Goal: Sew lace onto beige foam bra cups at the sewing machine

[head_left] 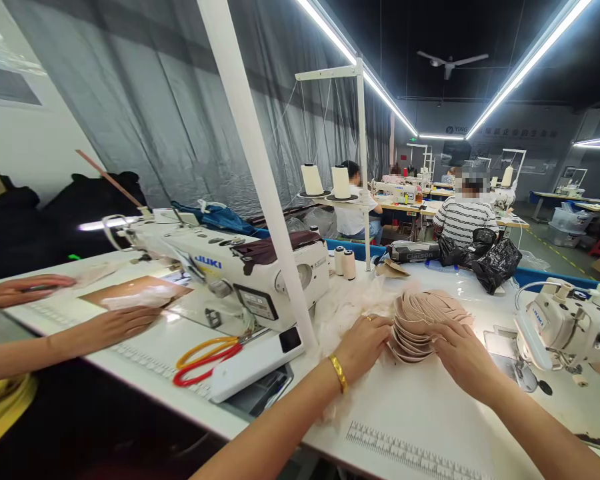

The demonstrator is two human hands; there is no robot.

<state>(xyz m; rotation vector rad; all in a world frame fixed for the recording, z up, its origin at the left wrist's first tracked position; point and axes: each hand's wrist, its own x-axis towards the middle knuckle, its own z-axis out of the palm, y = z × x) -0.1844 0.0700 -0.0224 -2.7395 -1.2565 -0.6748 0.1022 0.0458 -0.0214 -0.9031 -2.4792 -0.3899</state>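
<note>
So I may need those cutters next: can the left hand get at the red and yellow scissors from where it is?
Probably yes. The left hand rests on the stack of beige cups, and the scissors lie on the table to its left. Only the white post and a white box stand between, low enough to reach past.

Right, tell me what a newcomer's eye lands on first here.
First, the stack of beige fabric cups at centre right on the white table, with the left hand and right hand pressed against its sides. Next, the white sewing machine to the left, with red and yellow scissors lying in front of it. At far left, a co-worker's hands rest on tan fabric.
</note>
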